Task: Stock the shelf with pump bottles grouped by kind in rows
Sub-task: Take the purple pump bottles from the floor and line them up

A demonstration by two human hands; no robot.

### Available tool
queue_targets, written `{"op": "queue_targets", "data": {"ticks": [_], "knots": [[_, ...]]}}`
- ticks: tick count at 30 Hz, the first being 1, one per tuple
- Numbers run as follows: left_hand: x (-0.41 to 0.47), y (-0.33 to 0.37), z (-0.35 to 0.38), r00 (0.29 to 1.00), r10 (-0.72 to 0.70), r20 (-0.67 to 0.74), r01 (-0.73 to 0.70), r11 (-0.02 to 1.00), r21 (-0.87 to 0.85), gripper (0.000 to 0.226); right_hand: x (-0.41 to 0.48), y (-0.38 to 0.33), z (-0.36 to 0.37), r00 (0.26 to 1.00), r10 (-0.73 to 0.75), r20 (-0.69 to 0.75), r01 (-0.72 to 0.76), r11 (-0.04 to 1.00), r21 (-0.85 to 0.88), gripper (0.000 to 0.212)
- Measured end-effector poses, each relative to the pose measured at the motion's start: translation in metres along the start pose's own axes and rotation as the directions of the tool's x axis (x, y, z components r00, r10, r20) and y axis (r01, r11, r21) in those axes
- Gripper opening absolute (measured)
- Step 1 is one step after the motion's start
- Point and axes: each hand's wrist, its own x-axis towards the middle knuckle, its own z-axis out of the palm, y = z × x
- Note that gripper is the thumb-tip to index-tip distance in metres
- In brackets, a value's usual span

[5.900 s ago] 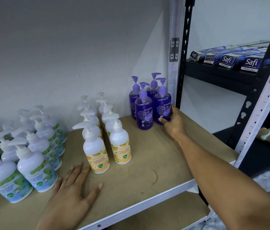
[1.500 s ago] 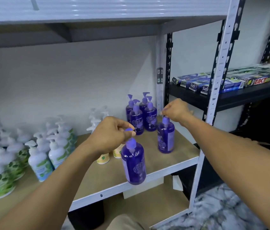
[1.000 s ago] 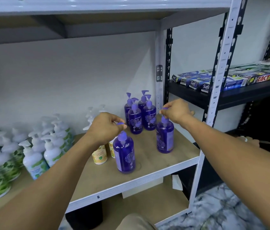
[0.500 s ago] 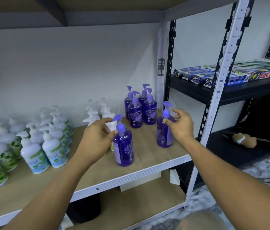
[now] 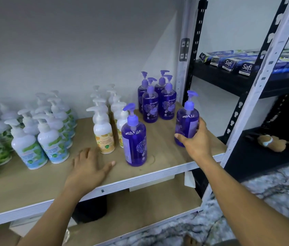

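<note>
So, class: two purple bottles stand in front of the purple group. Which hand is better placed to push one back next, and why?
Right, probably. The right hand grips the rightmost purple bottle, close to the purple group. The left hand lies flat on the shelf board, holding nothing.

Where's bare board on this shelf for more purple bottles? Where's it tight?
Free: shelf board between the front purple bottle and the held purple bottle in the right hand, ahead of the four back purple bottles. Also the front strip before the green-label bottles, beside the left hand. Tight: green-label and orange-label rows, packed to the wall.
</note>
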Motion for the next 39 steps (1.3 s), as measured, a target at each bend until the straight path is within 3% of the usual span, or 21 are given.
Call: {"op": "queue_targets", "data": {"ticks": [6, 22, 27, 32, 39], "knots": [[0.018, -0.009, 0.007, 0.994, -0.005, 0.113, -0.007, 0.994, 0.105, 0.104, 0.018, 0.008, 0.009, 0.999, -0.033, 0.027, 0.032, 0.999, 0.016, 0.092], [0.017, -0.009, 0.012, 0.995, 0.011, 0.1, -0.026, 0.988, 0.152, 0.103, 0.071, 0.017, 0.052, 0.998, -0.032, 0.056, 0.025, 0.993, 0.115, 0.09], [0.015, -0.006, 0.01, 0.994, 0.01, 0.107, -0.027, 0.988, 0.153, 0.102, 0.072, 0.021, 0.063, 0.998, -0.044, -0.038, 0.042, 0.998, -0.056, 0.107], [0.016, -0.007, 0.011, 0.994, 0.004, 0.113, -0.022, 0.987, 0.161, 0.104, 0.069, 0.012, 0.081, 0.97, -0.077, -0.232, 0.006, 0.957, -0.291, 0.115], [0.017, -0.008, 0.012, 0.994, 0.007, 0.112, -0.024, 0.989, 0.149, 0.102, 0.074, 0.018, 0.086, 0.96, -0.078, -0.27, 0.016, 0.975, -0.222, 0.099]]}}
